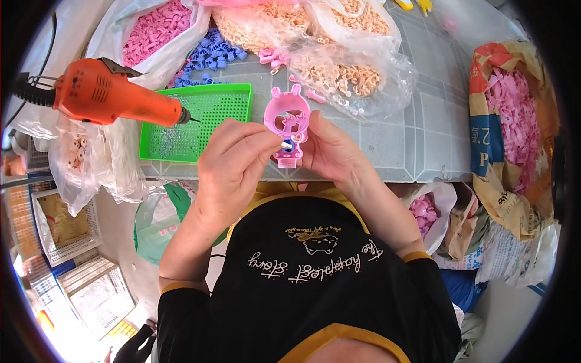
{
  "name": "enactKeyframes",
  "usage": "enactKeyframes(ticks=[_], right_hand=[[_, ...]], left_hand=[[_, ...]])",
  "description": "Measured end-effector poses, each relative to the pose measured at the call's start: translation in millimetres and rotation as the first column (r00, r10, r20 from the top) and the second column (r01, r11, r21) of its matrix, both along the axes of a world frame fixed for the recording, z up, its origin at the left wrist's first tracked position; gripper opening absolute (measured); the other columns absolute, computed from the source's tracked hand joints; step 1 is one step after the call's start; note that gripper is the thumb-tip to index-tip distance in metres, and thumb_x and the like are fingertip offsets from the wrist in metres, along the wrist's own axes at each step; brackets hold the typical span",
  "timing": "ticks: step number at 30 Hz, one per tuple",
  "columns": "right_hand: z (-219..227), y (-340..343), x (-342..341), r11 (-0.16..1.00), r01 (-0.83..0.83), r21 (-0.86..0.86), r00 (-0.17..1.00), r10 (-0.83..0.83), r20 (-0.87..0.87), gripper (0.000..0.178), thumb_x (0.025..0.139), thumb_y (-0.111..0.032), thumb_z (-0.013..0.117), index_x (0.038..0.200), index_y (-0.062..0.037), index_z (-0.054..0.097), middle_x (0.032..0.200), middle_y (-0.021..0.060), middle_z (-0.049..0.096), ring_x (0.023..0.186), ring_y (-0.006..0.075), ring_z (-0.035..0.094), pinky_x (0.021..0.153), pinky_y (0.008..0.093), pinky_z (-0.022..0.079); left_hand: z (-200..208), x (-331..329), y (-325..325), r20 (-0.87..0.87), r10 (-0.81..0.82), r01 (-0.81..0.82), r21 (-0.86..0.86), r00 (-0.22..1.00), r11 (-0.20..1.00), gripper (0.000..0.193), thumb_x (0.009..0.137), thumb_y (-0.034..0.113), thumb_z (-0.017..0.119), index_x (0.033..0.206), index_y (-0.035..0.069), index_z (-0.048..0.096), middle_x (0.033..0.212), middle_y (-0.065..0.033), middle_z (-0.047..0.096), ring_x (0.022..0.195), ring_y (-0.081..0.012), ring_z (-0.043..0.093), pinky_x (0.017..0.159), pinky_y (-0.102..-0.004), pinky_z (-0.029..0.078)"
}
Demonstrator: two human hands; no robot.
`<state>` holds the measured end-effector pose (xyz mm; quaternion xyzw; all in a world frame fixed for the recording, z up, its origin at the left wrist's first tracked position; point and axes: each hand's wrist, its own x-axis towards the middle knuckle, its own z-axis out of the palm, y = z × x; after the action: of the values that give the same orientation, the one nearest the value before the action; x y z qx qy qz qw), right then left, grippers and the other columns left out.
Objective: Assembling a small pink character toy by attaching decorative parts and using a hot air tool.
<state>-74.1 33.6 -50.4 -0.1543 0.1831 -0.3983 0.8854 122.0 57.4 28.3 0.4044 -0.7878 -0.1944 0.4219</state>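
Observation:
My right hand (334, 148) holds a pink plastic animal-shaped shell (287, 107) upright over the table's near edge. The shell has two ears, a round hollow head and a small body with a blue part inside it. Thumb and fingers of my right hand grip it along its right side. My left hand (233, 158) is closed in a pinch at the shell's body. Between its fingertips shows a small cream-coloured piece (286, 145), touching the shell just below the head. Some of the shell's lower body is hidden by fingers.
An orange electric screwdriver (115, 94) hangs at left, its bit over a green perforated tray (196, 94) holding small screws. Behind lie blue parts (215, 51), a bag of pink parts (156, 30) and bags of cream parts (345, 75). A paper sack (484, 78) of pink parts stands right.

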Motion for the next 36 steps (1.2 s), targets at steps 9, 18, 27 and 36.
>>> enactKeyframes(ticks=[9,18,27,36], right_hand=[[2,0,3,0.998,0.059,0.017,0.993,-0.06,0.098,0.054,0.096,-0.033,0.067,0.141,-0.012,0.047,0.127,0.0061,0.062,0.11,0.0181,0.066,0.09,0.0384,0.061],[5,-6,1,0.988,0.155,0.011,0.986,-0.156,0.053,0.065,0.092,-0.046,0.068,0.14,-0.0081,0.046,0.129,0.0111,0.06,0.114,0.0272,0.063,0.093,0.0465,0.057],[-6,-11,-2,0.985,0.171,0.017,0.976,-0.171,0.131,0.064,0.093,-0.043,0.066,0.143,-0.0077,0.045,0.132,0.0161,0.058,0.114,0.0366,0.062,0.097,0.0579,0.052],[-31,-44,-16,0.992,0.05,-0.115,0.941,-0.008,0.34,0.067,0.09,-0.048,0.068,0.141,-0.0069,0.05,0.137,0.0146,0.057,0.113,0.0375,0.059,0.095,0.0612,0.05]], left_hand=[[3,0,-2,0.24,-0.02,0.066,-0.182,0.971,0.981,0.023,0.074,-0.005,0.073,0.096,0.001,0.071,0.092,-0.0106,0.066,0.082,-0.029,0.062,0.07,-0.0365,0.051],[-7,-4,-6,0.15,-0.067,0.091,-0.157,0.986,0.983,0.045,0.066,-0.005,0.065,0.11,-0.001,0.068,0.103,-0.0129,0.066,0.088,-0.03,0.062,0.078,-0.0381,0.051],[6,1,7,0.205,0.019,0.043,-0.292,0.979,0.955,0.045,0.07,-0.003,0.066,0.115,-0.002,0.068,0.105,-0.0125,0.065,0.091,-0.0307,0.062,0.083,-0.0419,0.051],[37,127,60,-0.061,-0.613,0.353,0.861,0.788,0.367,0.018,0.089,0.015,0.073,0.101,0.001,0.071,0.084,-0.0104,0.069,0.076,-0.0202,0.067,0.066,-0.0325,0.052]])
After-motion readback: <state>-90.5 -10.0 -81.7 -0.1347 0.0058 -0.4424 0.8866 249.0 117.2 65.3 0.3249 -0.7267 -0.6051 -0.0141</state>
